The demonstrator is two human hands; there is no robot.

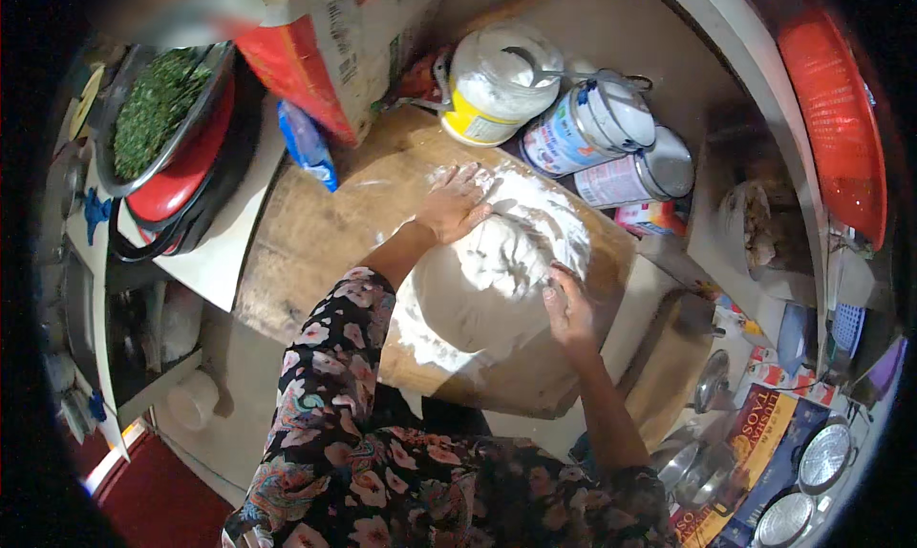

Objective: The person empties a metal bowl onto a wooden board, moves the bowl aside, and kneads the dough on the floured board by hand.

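A large, pale lump of dough (473, 297) lies on a floured wooden board (322, 218), smooth at the near side and creased into folds at the top. My left hand (455, 203) rests flat at its far left edge, fingers spread over loose white flour (566, 226) and the thumb towards the folds. At the right side of the dough is my right hand (569, 308), with thumb and fingers apart and curved around its edge. Neither hand grips anything. How firmly the palms press cannot be seen.
Behind the board stand an open flour tub (480, 118) with a ladle (566, 74), and several tins (566, 136). A paper sack (308, 68) and blue packet (308, 143) are at the back left. Chopped greens (154, 111) fill a metal bowl (114, 179) farther left.
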